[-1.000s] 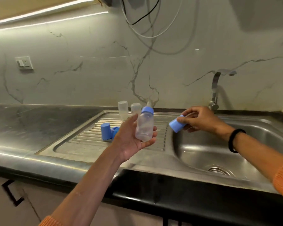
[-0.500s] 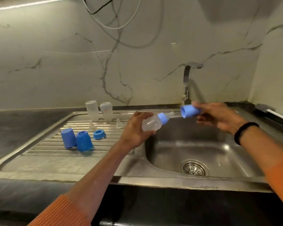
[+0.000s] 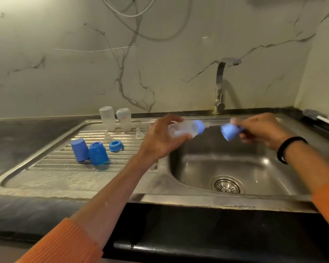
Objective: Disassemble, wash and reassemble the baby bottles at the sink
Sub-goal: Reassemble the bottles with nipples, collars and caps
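Note:
My left hand (image 3: 160, 139) grips a clear baby bottle (image 3: 184, 129) with a blue collar, tilted on its side with the teat pointing right over the sink basin's (image 3: 198, 164) left edge. My right hand (image 3: 258, 130) holds a blue cap (image 3: 228, 132) just right of the teat, apart from it. Both are motion-blurred. On the ribbed drainboard (image 3: 65, 168) stand two blue caps (image 3: 79, 149) (image 3: 98, 153) upside down, a blue collar ring (image 3: 115, 145), two clear teats (image 3: 107, 136) (image 3: 139, 134) and two inverted clear bottle bodies (image 3: 107, 118) (image 3: 124, 119).
A steel tap (image 3: 219, 86) rises behind the basin. The drain strainer (image 3: 226, 185) sits in the basin floor. A bottle brush (image 3: 313, 115) lies at the back right corner. Dark counter (image 3: 17, 133) extends left of the drainboard. Cables (image 3: 133, 16) hang on the marble wall.
My left hand tipped the bottle from upright onto its side and carried it right, over the basin's edge. The cap in my right hand dropped slightly; the view shifted right.

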### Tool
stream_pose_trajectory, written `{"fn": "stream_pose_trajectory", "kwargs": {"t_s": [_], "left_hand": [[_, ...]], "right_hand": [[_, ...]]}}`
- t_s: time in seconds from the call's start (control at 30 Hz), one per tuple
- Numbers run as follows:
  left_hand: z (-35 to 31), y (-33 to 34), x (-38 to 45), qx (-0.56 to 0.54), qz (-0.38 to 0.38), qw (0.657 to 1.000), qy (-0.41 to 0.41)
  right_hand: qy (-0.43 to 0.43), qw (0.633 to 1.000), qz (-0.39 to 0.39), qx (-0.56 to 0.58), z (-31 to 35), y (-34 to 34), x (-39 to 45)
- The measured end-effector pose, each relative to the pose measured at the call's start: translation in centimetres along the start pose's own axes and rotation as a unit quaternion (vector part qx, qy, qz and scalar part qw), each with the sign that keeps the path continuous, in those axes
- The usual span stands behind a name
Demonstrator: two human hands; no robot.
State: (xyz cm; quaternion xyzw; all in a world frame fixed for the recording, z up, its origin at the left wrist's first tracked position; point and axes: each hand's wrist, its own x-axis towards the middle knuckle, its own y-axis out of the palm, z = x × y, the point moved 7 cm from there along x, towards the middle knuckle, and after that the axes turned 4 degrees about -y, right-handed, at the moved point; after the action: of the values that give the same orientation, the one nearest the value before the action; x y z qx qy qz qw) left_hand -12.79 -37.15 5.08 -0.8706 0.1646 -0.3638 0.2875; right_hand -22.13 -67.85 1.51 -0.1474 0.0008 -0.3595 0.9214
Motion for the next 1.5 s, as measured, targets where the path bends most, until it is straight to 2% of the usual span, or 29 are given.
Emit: {"fn": "stream_pose_trajectory", "kwargs": {"t_s": [0.03,0.07,0.13,0.27,0.33,0.4,0.5,0.67,0.93,1.5], "left_hand": [[-0.7,-0.2,-0.4,0.079,-0.016,0.995,0.054],[-1.0,-0.2,-0.6,0.095,-0.016,0.992,0.076],[-1.1,-0.1,-0.7,0.062,-0.023,0.995,0.068],[0.3,-0.7,-0.1,-0.069,-0.046,0.995,-0.059],[1.9,-0.4,-0.2,-0.198,-0.027,0.968,-0.152],[2.8,0.1,-0.7,-0.324,-0.007,0.918,-0.227],[3.3,0.4,-1.0,-0.396,-0.002,0.874,-0.281],[3.1,0.6,-1.1,-0.427,0.014,0.855,-0.295],[2.8,1.2,-1.4,-0.451,0.022,0.84,-0.301],[3.1,2.0,-1.6,-0.547,0.021,0.775,-0.317]], "right_hand": [[-0.037,0.995,-0.016,-0.094,0.2,-0.3,-0.3],[-0.054,0.993,-0.011,-0.104,0.0,0.0,-0.2],[-0.021,0.999,0.023,0.027,-0.4,1.2,-0.3],[0.008,0.978,0.073,0.196,0.7,2.4,-0.1],[0.011,0.963,0.108,0.248,1.2,2.8,-0.5],[-0.005,0.951,0.148,0.272,1.6,3.0,-0.8],[-0.034,0.941,0.207,0.265,2.3,3.8,-1.1],[-0.093,0.942,0.243,0.212,3.2,5.1,-1.5],[-0.125,0.93,0.286,0.194,3.9,6.3,-2.2],[-0.159,0.931,0.256,0.205,3.7,8.1,-2.2]]}}
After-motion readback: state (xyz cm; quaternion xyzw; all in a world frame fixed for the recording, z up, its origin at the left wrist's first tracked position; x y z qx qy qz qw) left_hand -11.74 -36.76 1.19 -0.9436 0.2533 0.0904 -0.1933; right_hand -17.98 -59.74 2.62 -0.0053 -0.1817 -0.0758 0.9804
